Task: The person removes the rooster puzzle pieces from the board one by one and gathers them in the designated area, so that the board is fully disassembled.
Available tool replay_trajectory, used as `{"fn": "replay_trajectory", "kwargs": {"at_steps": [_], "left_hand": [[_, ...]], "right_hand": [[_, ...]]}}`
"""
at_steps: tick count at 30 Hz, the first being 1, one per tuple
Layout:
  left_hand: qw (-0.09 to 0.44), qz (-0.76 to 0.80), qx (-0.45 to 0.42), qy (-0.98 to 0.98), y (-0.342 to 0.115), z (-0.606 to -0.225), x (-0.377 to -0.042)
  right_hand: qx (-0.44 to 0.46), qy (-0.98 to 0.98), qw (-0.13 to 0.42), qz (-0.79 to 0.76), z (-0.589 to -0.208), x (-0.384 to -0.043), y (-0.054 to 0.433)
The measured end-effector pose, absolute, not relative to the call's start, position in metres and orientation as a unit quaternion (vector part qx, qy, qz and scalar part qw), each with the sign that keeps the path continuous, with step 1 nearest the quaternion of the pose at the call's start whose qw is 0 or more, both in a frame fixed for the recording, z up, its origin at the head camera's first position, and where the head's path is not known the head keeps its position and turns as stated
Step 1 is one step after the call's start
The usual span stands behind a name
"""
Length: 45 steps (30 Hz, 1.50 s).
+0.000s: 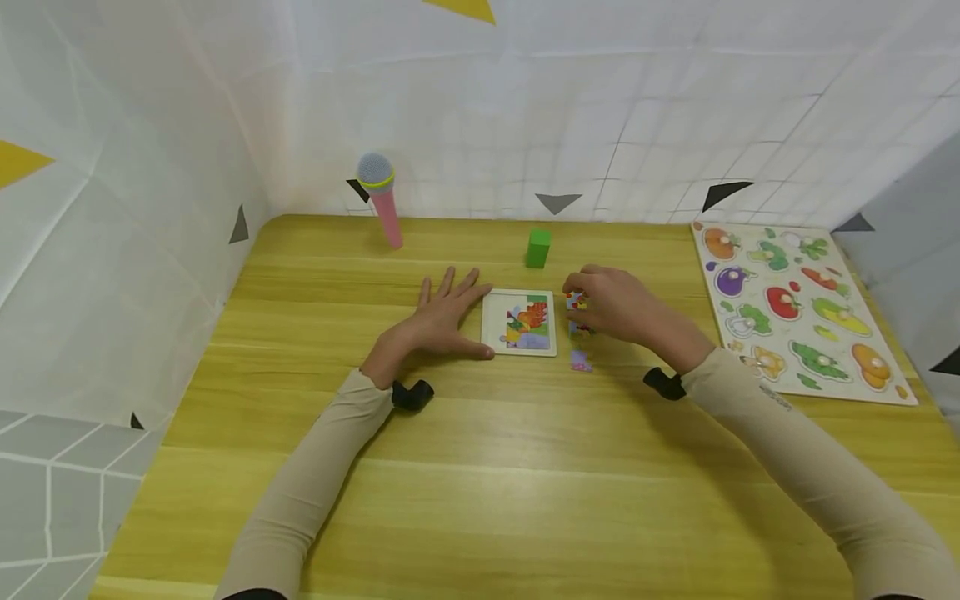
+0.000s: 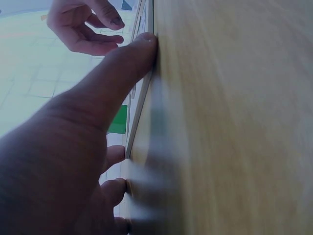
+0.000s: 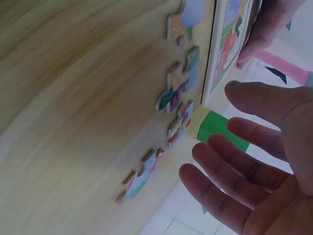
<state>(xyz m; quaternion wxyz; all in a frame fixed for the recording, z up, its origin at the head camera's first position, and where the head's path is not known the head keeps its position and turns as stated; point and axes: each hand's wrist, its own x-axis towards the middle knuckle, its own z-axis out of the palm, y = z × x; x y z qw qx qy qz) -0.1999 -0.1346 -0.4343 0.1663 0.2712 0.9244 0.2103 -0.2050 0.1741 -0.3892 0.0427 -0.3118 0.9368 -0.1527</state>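
Note:
A small square puzzle tray lies at the middle of the table, with a partly filled picture on its right side. My left hand is spread flat at its left edge. Thumb and forefinger touch the tray's near and far left corners. Over the loose jigsaw pieces to the right of the tray hovers my right hand, partly covering them. Its fingers are loosely bent with nothing between them. Several pieces lie on the wood, among them a purple piece nearest me and a red-and-blue piece.
A green block stands behind the tray. Farther left, a pink toy microphone is near the table's back edge. A vegetable peg board takes up the right side. White sheeting hangs behind the wooden table.

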Motion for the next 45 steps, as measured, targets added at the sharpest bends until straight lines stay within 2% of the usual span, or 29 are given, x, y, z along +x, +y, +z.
{"fn": "replay_trajectory", "kwargs": {"at_steps": [28, 35, 45], "left_hand": [[0.166, 0.211, 0.272, 0.924, -0.136, -0.434, -0.2], [0.168, 0.208, 0.272, 0.924, -0.135, -0.433, -0.199], [0.169, 0.211, 0.271, 0.924, -0.136, -0.434, -0.2]], "right_hand": [[-0.345, 0.923, 0.074, -0.152, -0.39, -0.202, 0.125], [-0.367, 0.917, 0.05, -0.148, -0.395, -0.2, 0.117], [-0.383, 0.912, 0.044, -0.142, -0.401, -0.201, 0.106]]}}
